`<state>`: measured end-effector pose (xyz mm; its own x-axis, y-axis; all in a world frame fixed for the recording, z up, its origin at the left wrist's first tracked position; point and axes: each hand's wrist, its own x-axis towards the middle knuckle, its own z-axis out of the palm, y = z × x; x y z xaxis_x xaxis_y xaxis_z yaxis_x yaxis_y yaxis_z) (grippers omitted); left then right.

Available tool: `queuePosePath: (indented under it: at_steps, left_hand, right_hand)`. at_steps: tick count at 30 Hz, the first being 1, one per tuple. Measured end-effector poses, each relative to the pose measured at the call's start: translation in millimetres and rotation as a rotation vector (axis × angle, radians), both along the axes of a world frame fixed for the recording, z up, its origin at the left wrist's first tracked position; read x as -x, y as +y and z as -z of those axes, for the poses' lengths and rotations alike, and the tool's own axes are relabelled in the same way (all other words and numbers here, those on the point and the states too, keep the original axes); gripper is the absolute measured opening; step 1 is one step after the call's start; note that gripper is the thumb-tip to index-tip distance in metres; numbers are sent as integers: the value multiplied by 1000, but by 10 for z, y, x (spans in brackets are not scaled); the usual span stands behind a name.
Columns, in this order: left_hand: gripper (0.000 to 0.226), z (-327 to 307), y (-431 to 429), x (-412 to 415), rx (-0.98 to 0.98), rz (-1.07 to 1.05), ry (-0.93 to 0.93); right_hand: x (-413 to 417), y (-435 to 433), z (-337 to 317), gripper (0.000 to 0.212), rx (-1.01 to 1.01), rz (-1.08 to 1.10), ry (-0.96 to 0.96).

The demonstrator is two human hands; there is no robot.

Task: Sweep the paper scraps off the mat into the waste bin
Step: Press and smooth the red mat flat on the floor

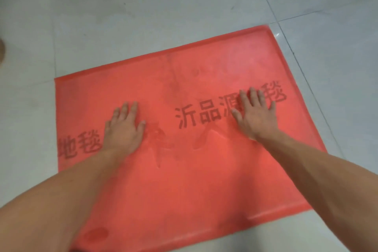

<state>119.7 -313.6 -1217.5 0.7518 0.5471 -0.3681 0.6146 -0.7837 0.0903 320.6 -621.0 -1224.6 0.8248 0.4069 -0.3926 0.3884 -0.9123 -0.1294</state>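
Near left: darker blotch (96,234) on the mat's near corner.
Mat: red rectangular thin mat (184,190) with dark printed characters, flat on the floor, forearms over its near half.
Left hand: left hand (122,129) palm down left of centre, fingers straight, gripping nothing.
Right hand: right hand (253,114) flat on the characters right of centre, fingers spread, holding nothing.
Ripples: low wrinkles (161,139) between the hands.
Paper scraps: none visible on the mat.
Waste bin: not in view.
Handling: mat looks soft and floppy, likely bunches or slides on tile; pin with one palm, or lift by the raised border.
Floor: grey glossy tiled floor (143,16) surrounds the mat out to the far side.
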Motion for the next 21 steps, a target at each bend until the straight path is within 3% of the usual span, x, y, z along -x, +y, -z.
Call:
queuePosePath:
  at_steps: [4, 7, 14, 21]
  left_hand:
    - [70, -132, -608, 247, 110, 10, 32]
    - [70, -173, -916, 473, 138, -32, 46]
    - [69, -282, -1187, 958, 180, -222, 40]
    - [70, -377, -1470, 1170, 255, -211, 2]
  right_hand:
    - [640, 248, -52, 68, 2, -246, 99]
    - [958, 380, -95, 67, -31, -214, 161]
    - [1433, 574, -148, 65, -60, -365, 159]
    - [1919, 540, -296, 66, -32, -476, 149]
